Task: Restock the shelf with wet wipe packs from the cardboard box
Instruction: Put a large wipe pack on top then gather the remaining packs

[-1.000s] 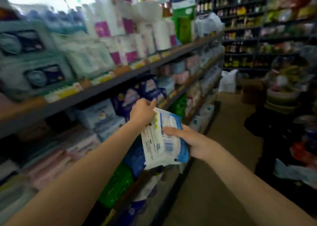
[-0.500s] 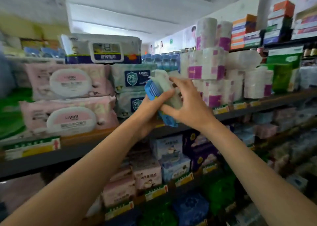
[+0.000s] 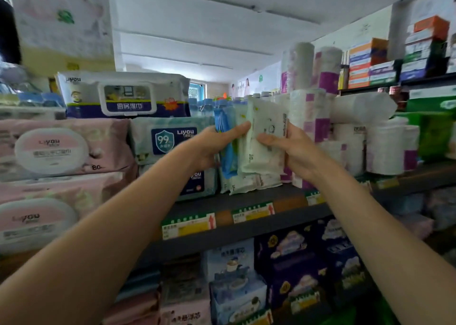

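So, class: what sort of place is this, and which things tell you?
Most likely a small shop aisle: price tags line the shelf edge, with wipe packs and paper rolls stacked for sale.

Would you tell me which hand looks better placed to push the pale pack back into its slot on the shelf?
Probably the right hand: it grips the pale pack directly from the side. The left hand mostly holds the blue pack beside it.
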`<state>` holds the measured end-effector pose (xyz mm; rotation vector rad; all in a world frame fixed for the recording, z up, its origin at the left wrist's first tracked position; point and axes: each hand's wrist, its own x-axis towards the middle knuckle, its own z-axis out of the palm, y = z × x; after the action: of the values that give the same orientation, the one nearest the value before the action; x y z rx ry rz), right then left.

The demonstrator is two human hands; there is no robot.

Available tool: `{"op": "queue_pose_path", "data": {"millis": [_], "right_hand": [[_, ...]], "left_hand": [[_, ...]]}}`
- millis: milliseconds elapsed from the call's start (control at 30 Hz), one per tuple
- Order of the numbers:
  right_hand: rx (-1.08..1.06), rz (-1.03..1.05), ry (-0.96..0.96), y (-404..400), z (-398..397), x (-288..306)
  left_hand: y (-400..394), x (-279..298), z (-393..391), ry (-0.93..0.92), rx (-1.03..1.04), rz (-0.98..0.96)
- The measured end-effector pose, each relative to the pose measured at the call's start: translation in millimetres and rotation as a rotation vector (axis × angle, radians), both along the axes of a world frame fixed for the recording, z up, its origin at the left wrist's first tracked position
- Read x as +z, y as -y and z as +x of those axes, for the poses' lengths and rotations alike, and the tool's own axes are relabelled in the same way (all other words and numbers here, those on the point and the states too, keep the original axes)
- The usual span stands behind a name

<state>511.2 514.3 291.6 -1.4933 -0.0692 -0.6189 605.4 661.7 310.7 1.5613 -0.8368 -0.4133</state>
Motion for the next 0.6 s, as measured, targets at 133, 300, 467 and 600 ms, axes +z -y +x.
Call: {"op": "queue_pose_path", "data": {"millis": [133,300,467,600], "right_hand": [[0.016,-0.021,-0.068,34.6,18.0,-16.9],[-0.048,-0.128,-0.127,62.2,37.0,-33.4],[-0.017,-0.095,-0.21,79.8,48.1,-48.2],[-0.148,0.009,-0.189,95.4,52.9,-53.3]], "left_hand": [[29.3,-25.1,22.3,-0.054,0.047,0.014],[54.8,-45.0,49.6,-0.019,0.196,0.087],[64.5,-57.1,64.7,-0.021,0.131,0.21],[62.7,-55.6,72.6,0.192,0.199,0.345]]}}
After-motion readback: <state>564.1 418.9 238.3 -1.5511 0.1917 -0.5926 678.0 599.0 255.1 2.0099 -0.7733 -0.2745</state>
